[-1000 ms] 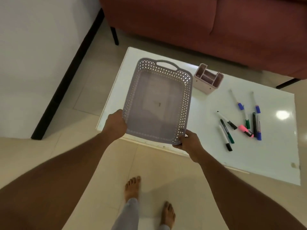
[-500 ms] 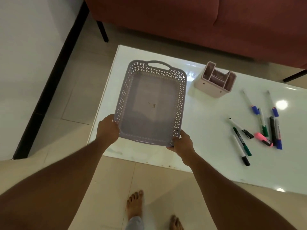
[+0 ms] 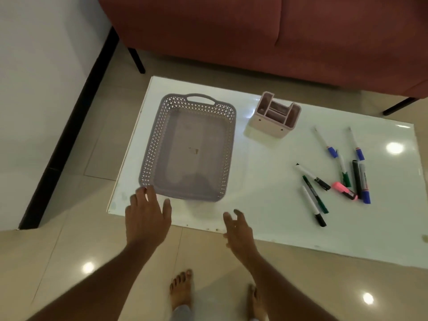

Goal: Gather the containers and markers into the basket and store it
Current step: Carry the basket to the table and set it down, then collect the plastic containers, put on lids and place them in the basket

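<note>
An empty grey perforated basket (image 3: pixel 152 147) lies flat on the left part of the white table (image 3: pixel 266 205). A pink compartmented container (image 3: pixel 266 126) stands to its right. Several markers (image 3: pixel 335 177) lie scattered further right, among them a pink highlighter (image 3: pixel 344 190). My left hand (image 3: pixel 146 216) hovers open just below the basket's near left corner, fingers spread. My right hand (image 3: pixel 237 228) is open over the table's near edge, apart from the basket.
A red sofa (image 3: pixel 254 31) stands behind the table, its black leg (image 3: pixel 136 61) at the left. A white wall with a black skirting (image 3: pixel 69 135) runs along the left. My bare feet (image 3: pixel 180 288) stand on the tiled floor in front of the table.
Both hands held the basket's near corners above the table. The basket now rests on the table and both hands have let go and drawn back.
</note>
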### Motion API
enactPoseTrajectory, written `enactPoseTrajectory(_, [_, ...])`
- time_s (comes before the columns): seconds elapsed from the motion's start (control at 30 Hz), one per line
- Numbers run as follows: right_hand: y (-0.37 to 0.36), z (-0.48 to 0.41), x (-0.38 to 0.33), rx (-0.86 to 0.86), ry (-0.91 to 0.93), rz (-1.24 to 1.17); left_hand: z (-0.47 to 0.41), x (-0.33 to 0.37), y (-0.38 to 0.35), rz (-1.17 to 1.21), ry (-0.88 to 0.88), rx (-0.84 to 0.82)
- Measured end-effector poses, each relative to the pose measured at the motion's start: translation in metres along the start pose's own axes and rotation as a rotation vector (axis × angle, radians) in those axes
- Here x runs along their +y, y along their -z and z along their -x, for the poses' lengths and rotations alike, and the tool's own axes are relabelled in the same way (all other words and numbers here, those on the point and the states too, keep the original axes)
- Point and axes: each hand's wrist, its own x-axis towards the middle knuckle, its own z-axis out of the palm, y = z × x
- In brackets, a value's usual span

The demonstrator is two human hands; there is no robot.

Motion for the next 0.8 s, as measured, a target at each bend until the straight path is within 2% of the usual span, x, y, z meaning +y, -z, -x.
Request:
enactPoseTrajectory(0.1, [-0.002,0.024,0.040,-0.058,0.000,0.190,0.043,0.008,-0.013,-0.033,-0.126,-0.081])
enactPoseTrajectory(0.23, [0.045,0.102,0.086,-0.143,-0.013,0.296,0.147,0.057,0.022,-0.003,-0.221,-0.183])
enactPoseTrajectory(0.43, [0.075,0.169,0.098,-0.143,-0.086,0.416,0.204,0.079,0.072,0.054,-0.310,-0.232])
enactPoseTrajectory(0.6, [0.052,0.186,0.047,-0.074,-0.017,0.456,0.161,0.020,0.121,0.041,-0.357,-0.129])
enactPoseTrajectory(0.8, [-0.011,0.185,-0.080,0.220,0.063,0.382,0.072,-0.127,0.211,-0.040,-0.445,0.013])
